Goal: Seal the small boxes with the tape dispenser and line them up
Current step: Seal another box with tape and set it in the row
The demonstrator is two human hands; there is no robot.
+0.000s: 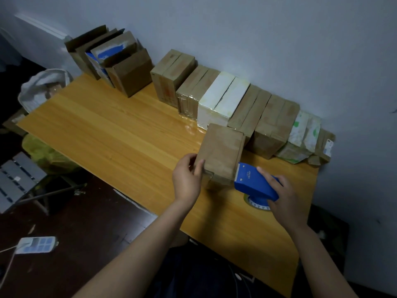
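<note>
Pale wooden tabletop [107, 130], pushed against a grey-blue wall [257, 39]; light is dim. Along the wall we note a row of closed boxes [223, 97], mostly brown, a few pale, standing side by side and touching. At the far left, apart from the row, stands a cluster of open cartons [120, 65] with flaps up.

Work piece: one small brown box [221, 155] sits on the table just in front of the row's right half, not in line with it. The left hand [187, 179] grips its near left corner, fingers and thumb curled round the edge. The right hand [285, 194] is wrapped round the blue tape dispenser [253, 181], index finger laid along its top. The dispenser's toothed edge touches the box's near right edge.

We judge the step in hand to be taping this box. Clear tape hardly shows here, so we cannot tell whether a strip is starting or about to be cut.

Next move, as we read it: the left hand must brace the box against the pull while the dispenser draws across or tears at the teeth. After that the box needs its place in the line by the wall.
</note>
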